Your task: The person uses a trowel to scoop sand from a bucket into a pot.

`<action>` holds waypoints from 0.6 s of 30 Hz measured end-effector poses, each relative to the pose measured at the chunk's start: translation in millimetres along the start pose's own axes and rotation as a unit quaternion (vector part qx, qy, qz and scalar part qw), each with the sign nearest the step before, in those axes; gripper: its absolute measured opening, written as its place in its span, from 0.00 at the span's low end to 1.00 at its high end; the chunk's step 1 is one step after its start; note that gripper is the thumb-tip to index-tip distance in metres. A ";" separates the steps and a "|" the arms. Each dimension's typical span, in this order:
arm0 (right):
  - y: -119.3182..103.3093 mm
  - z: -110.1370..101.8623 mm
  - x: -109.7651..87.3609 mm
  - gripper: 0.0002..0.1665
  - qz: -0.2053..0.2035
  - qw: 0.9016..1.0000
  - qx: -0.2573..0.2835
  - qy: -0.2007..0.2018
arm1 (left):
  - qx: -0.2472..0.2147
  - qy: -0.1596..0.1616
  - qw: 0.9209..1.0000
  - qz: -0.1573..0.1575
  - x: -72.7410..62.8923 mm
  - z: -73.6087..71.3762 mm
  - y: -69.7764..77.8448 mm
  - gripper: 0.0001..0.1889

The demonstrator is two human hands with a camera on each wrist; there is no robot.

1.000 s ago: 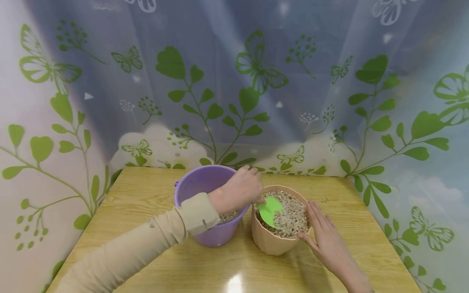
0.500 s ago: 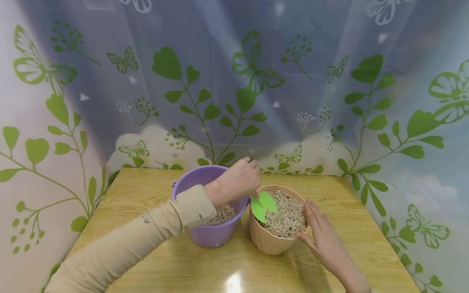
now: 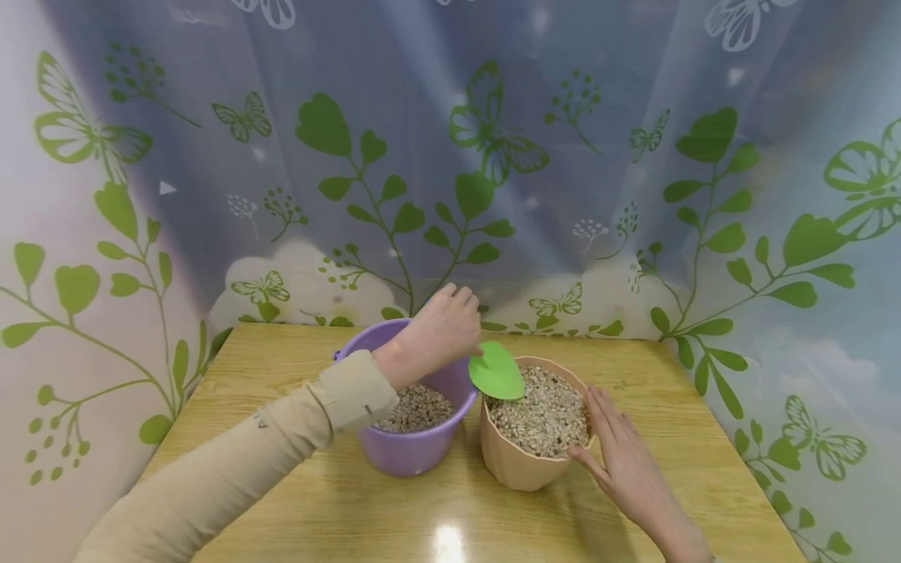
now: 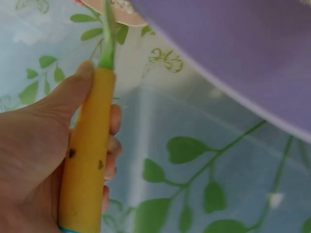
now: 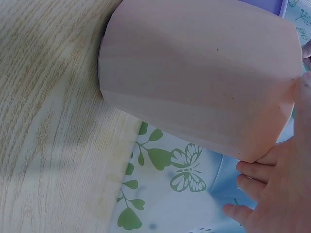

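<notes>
My left hand (image 3: 438, 335) grips the yellow handle (image 4: 88, 150) of a small trowel, its fingers wrapped round it and the thumb along its top. The trowel's green blade (image 3: 497, 371) is above the left rim of a peach flowerpot (image 3: 519, 469). Pale gritty soil mix (image 3: 545, 414) fills the pot nearly to its rim. My right hand (image 3: 629, 465) rests against the pot's right side with its fingers mostly straight and the thumb near the front rim. Left of the pot stands a purple bucket (image 3: 408, 455), partly hidden by my left forearm, with more of the grit (image 3: 417, 408) inside.
Both containers stand close together on a wooden table (image 3: 317, 500). A patterned curtain (image 3: 394, 156) with leaves and butterflies hangs behind the table and along its sides.
The trowel blade has come up out of the grit in the pot and moved left over the rim. My left hand has shifted left and back. The right hand stays against the pot.
</notes>
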State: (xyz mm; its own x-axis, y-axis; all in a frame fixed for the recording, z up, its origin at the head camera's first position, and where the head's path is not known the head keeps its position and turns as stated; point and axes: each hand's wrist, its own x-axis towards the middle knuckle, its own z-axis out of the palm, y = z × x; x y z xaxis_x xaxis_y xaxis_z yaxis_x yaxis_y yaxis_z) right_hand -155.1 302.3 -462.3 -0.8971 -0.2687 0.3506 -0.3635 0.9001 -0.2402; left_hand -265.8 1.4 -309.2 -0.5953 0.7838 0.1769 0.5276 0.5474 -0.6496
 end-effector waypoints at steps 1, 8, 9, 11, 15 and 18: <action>-0.5 -0.3 0.0 0.50 0.001 1.000 0.001 -0.002 | -0.017 0.006 1.000 -0.012 -3.1 3.5 -2.1 0.29; -3.9 -7.7 3.0 0.51 0.000 1.000 -0.008 -0.028 | -0.122 0.036 0.985 -0.112 -33.1 26.3 -16.5 0.28; -4.7 -9.5 3.8 0.51 0.001 0.999 -0.010 -0.034 | -0.134 0.032 0.982 -0.125 -38.6 29.4 -18.6 0.28; -6.5 -13.6 5.6 0.52 0.003 0.999 -0.016 -0.044 | -0.153 0.017 0.976 -0.150 -50.0 33.7 -22.8 0.28; -14.2 -22.8 11.6 0.53 0.001 0.998 -0.027 -0.052 | -0.179 -0.022 0.964 -0.193 -70.8 40.1 -32.0 0.30; -27.5 -27.6 20.5 0.52 -0.017 0.998 -0.035 -0.047 | -0.195 -0.052 0.955 -0.217 -83.8 44.3 -38.4 0.31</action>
State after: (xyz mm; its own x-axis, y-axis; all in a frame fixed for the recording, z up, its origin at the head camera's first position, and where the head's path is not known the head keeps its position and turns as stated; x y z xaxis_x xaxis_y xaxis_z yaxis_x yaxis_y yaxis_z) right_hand -156.6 281.5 -423.5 -0.9053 -0.3282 0.2695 -0.3791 0.9106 -0.1645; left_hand -263.0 -98.4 -331.8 -0.8551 0.4365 0.2798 0.3918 0.8974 -0.2027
